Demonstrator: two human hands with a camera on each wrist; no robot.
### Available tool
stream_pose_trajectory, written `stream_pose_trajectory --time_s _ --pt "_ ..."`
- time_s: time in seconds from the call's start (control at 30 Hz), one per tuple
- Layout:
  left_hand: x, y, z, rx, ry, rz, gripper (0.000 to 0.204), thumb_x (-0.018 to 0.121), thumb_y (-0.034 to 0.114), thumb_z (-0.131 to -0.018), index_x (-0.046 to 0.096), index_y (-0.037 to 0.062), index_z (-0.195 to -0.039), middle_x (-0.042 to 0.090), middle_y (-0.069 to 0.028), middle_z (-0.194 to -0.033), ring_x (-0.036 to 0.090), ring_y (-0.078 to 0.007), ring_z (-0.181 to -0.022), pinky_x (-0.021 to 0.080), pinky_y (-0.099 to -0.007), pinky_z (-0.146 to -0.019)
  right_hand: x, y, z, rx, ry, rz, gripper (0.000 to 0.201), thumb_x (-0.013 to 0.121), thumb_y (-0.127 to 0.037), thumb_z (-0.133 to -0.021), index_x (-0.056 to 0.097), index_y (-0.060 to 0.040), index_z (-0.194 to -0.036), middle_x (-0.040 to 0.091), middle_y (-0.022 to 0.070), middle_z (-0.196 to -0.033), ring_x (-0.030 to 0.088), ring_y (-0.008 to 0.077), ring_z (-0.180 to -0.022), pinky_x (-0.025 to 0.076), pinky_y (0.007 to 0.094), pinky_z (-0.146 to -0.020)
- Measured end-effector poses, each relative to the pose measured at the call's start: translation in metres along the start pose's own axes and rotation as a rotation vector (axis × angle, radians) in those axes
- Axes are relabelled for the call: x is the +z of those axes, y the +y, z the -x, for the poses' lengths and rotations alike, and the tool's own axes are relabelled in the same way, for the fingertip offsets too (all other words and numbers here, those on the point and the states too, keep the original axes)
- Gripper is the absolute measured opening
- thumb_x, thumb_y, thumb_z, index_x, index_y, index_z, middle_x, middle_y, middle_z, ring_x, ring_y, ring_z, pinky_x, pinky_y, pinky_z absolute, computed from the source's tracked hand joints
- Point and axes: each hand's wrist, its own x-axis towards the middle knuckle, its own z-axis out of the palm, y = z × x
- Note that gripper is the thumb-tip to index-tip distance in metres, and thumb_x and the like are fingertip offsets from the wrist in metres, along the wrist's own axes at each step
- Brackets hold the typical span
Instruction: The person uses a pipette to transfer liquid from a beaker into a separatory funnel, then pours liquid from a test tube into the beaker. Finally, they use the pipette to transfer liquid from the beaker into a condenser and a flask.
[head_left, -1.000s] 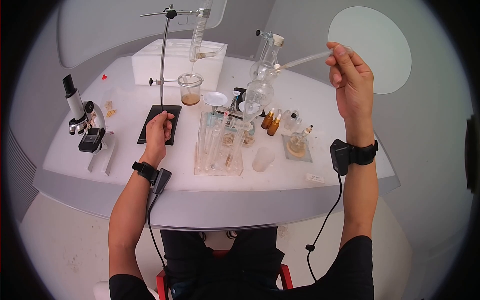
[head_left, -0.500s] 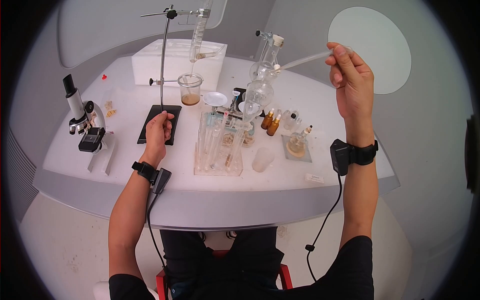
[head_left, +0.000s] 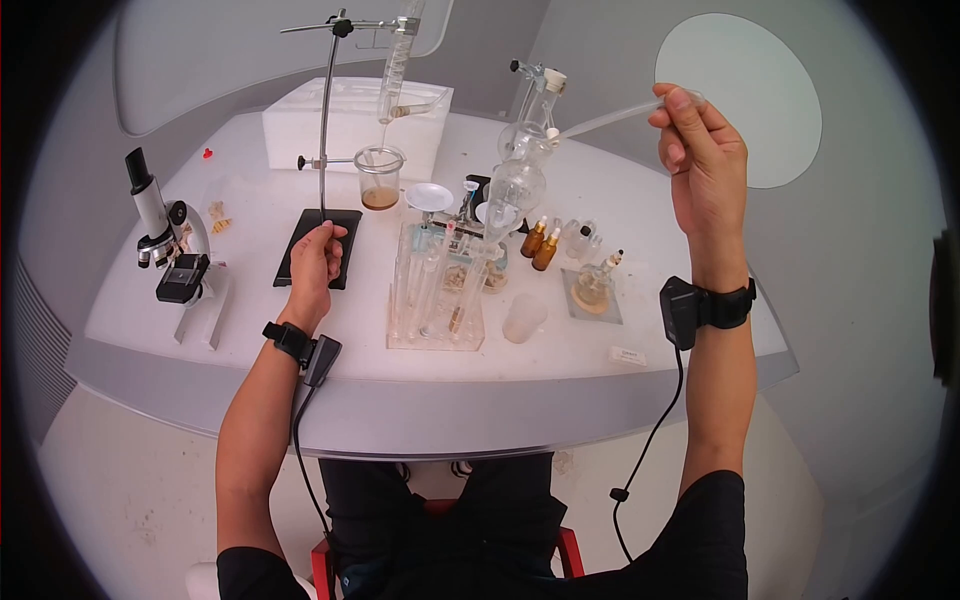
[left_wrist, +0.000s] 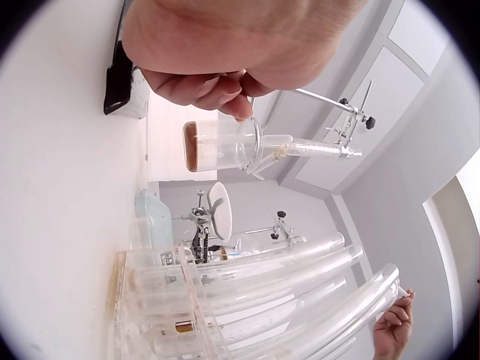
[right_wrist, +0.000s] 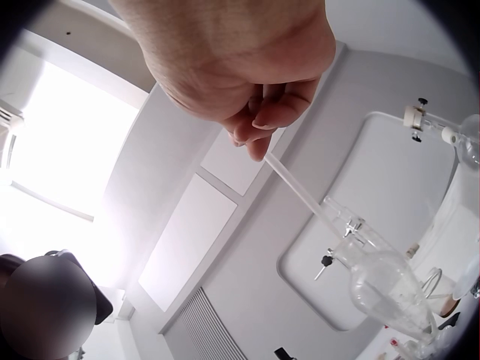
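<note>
My left hand [head_left: 318, 262] grips the metal rod of the black-based stand [head_left: 345, 258] low down, just above the base. Higher on that stand, a clamp holds a glass condenser [head_left: 394, 80], and a lower holder bears a beaker [head_left: 380, 182] with brown liquid. My right hand [head_left: 703, 150], raised at the right, pinches the upper end of a clear tube [head_left: 612, 121]. The tube slants down to a pear-shaped glass vessel [head_left: 517, 185], tilted above the test-tube rack. In the right wrist view the same tube [right_wrist: 300, 191] runs from the fingertips to the vessel's [right_wrist: 382, 281] narrow neck.
Near the table front stand a clear rack [head_left: 437, 345] of tall glass tubes and a frosted cup [head_left: 525, 318]. A microscope [head_left: 170, 235] is at left, brown dropper bottles [head_left: 545, 252] and a small flask [head_left: 594, 290] at right. A white foam box [head_left: 350, 115] sits behind.
</note>
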Motion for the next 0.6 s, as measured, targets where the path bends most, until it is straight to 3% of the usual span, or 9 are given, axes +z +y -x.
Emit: stream_pose_trajectory --time_s 0.47,0.6 --pt "-0.001 -0.001 -0.001 0.001 0.002 -0.026 0.026 0.054 0.029 -0.103 0.067 0.0086 -0.093 0.052 0.0057 -0.065 0.038 -0.0034 -0.050 0.027 -0.0212 -0.045 -0.018 0.020 0.005 0.092 0.003 -0.151 0.033 0.062 -0.027 -0.100 0.065 0.0019 -0.118 0.066 0.0020 -0.084 0.047 0.0037 -0.059 0.035 0.0186 -0.053" --pt "-0.003 -0.002 -0.002 0.001 -0.008 -0.032 0.026 0.054 0.029 -0.103 0.067 0.0082 -0.093 0.052 0.0055 -0.066 0.038 -0.0034 -0.050 0.027 -0.0211 -0.045 -0.040 0.040 0.013 0.128 0.091 -0.241 0.034 0.060 -0.027 -0.101 0.062 0.0023 -0.118 0.063 0.0018 -0.085 0.046 0.0040 -0.060 0.034 0.0191 -0.053"
